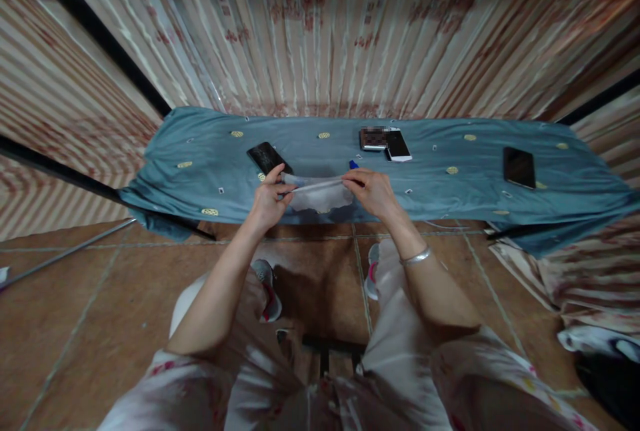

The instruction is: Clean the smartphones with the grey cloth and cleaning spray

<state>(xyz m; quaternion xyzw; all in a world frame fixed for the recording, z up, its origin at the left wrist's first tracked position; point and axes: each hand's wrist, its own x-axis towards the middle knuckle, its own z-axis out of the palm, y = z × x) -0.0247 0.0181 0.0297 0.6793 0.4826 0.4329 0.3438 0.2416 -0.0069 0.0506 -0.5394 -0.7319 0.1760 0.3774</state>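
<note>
Between my two hands a translucent plastic bag (323, 196) is stretched sideways, its upper edge pulled nearly straight above the front of the cloth-covered table. My left hand (271, 199) pinches the bag's left corner between thumb and fingers. At the opposite corner my right hand (371, 189) grips the edge, fingertips pressed together. Just beyond my left hand lies a dark phone (269, 156) with a cracked-looking screen, partly covered by my fingers. A small blue object (353, 165) sits right behind the bag near my right fingertips; its kind is unclear.
A white-framed phone (399, 145) touches a dark boxy device (373, 139), partly pixelated, at the table's back. Another black phone (519, 167) lies at the right. Blue patterned cloth (300, 144) covers the table; pleated curtains (310, 31) hang behind. Black poles (85, 24) flank it.
</note>
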